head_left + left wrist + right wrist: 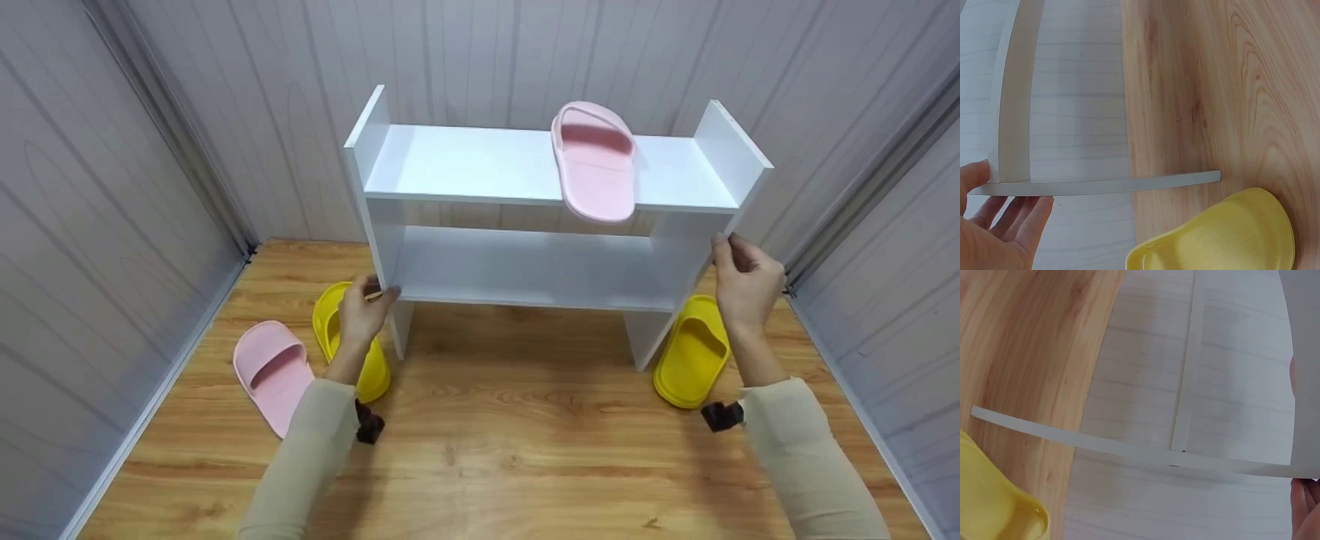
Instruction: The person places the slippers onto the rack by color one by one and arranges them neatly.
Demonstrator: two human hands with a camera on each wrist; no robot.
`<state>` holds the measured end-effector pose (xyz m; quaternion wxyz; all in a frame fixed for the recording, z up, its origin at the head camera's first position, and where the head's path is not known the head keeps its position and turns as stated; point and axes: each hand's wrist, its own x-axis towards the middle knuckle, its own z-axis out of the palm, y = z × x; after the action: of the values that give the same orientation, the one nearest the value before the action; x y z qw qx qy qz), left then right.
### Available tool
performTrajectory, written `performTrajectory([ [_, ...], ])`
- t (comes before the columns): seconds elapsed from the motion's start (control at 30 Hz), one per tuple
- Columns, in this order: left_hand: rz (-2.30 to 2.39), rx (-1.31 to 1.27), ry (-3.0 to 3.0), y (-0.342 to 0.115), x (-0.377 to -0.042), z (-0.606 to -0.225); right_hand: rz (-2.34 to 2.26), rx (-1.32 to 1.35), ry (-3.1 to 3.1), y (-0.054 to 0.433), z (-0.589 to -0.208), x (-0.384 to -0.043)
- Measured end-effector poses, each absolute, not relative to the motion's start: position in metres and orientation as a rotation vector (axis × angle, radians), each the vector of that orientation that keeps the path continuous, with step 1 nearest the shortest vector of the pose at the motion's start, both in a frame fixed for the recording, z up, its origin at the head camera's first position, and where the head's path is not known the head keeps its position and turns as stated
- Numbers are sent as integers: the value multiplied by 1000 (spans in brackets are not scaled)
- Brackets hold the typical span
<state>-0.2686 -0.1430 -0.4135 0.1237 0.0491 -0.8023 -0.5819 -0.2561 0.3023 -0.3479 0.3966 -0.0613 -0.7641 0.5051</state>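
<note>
A white two-tier shelf rack (480, 266) stands on the wooden floor against the back wall. My left hand (364, 311) pinches the front edge of its left side panel (1100, 187) at the height of the lower board. Thumb and fingers lie on opposite faces of that panel. Higher up on the other side, my right hand (750, 285) grips the right side panel (1112, 445), just below the upper board. On the upper board, right of its middle, sits a pink slipper (600, 176), its sole end jutting past the front edge.
One yellow slipper (375, 379) lies beside the rack's left foot, partly behind my left hand. Another yellow slipper (686, 364) lies by the right foot. Left of them rests a second pink slipper (274, 371), partly covered by my sleeve. Panelled walls (120, 225) enclose the floor.
</note>
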Motion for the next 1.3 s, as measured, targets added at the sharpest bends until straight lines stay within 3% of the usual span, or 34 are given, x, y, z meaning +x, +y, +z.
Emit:
performTrajectory([
  [0.47, -1655, 187, -2408, -168, -255, -431, 1220, -88, -1943, 302, -350, -256],
  [0.83, -991, 731, -2510, -236, -237, -468, 1225, -99, -1959, 305, -350, -255],
  [1.3, -1329, 1244, -2439, -247, -219, -502, 1230, -77, -1952, 307, -350, -253],
])
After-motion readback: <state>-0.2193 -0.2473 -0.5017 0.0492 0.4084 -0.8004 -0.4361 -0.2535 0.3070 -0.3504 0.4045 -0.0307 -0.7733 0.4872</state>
